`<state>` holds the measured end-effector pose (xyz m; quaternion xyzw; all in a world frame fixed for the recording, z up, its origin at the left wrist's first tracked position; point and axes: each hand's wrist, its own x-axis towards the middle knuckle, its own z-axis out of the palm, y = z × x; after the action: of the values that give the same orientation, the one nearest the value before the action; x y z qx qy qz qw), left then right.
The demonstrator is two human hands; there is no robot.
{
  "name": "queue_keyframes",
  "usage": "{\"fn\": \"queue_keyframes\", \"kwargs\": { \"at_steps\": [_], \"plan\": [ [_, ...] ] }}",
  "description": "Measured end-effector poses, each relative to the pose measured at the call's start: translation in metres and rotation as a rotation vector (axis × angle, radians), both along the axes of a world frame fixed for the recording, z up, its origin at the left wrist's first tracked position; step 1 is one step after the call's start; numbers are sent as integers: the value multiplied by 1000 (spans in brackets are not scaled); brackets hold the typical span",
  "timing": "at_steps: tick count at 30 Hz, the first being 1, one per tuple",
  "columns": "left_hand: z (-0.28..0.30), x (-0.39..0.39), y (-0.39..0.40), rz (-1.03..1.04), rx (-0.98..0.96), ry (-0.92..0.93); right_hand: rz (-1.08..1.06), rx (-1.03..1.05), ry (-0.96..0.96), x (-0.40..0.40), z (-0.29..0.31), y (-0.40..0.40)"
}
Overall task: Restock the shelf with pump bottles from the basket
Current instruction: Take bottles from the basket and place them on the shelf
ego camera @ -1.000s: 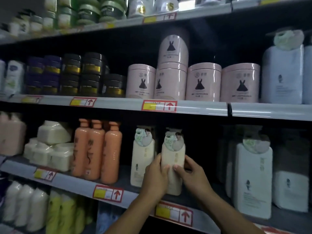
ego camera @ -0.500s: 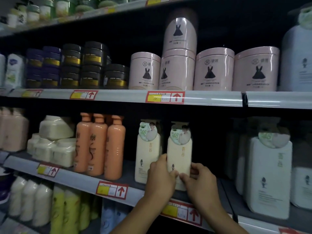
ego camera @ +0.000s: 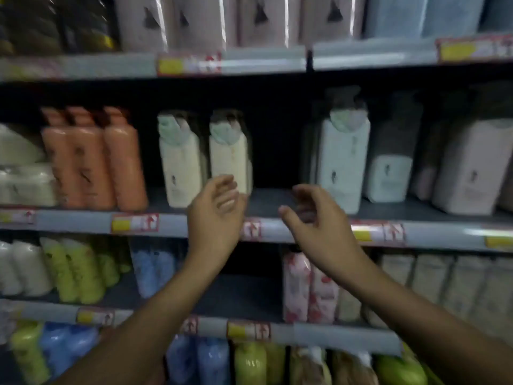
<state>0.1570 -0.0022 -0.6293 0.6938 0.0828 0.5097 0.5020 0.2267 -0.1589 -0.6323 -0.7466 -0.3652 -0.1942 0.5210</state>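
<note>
A dark retail shelving unit point(ego camera: 266, 201) is seen across the whole view, with grey price rails carrying red and yellow price tags point(ego camera: 134, 223). The frame is blurred throughout.

On the middle shelf, large white pump bottles point(ego camera: 342, 165) are stood at the right, with a bare stretch of shelf between them and two cream pump bottles. Three orange bottles point(ego camera: 94, 159) are stood in a row left of the cream pair. Pink tubs point(ego camera: 200, 20) are ranged on the shelf above. Green, blue and pink packs are stocked on the lower shelves; their type cannot be read.

The right-hand cream pump bottle point(ego camera: 229, 159) is stood upright on the middle shelf, just beside its twin point(ego camera: 180, 162), and is held by neither hand.

The left hand point(ego camera: 215, 215) is raised in front of that bottle's base with fingers loosely curled; nothing is gripped. Contact with the bottle cannot be determined. The right hand point(ego camera: 316, 218) is held apart to the right, before the rail, fingers relaxed and spread, with nothing in it.
</note>
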Motion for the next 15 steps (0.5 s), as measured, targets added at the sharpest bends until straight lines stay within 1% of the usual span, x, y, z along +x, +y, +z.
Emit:
{"fn": "queue_keyframes", "kwargs": {
  "at_steps": [3, 6, 10, 13, 14, 15],
  "plan": [
    [-59, -20, -69, -184, -75, 60, -19, -4, 45, -17, -45, -77],
    [-139, -39, -149, -410, -176, 246, -147, -94, 114, -15, -108, -165],
    [-237, -51, -235, -630, -189, 562, -387, -310, 320, 5, -209, -292],
    [-282, -45, -270, -733, -161, 754, -588, -493, 513, 7, -293, -388],
    [-292, -41, -278, -763, -144, 823, -633, -577, 593, 6, -319, -415],
    [-301, -36, -283, -788, -127, 889, -643, -707, 686, 5, -342, -437]
  ]
}}
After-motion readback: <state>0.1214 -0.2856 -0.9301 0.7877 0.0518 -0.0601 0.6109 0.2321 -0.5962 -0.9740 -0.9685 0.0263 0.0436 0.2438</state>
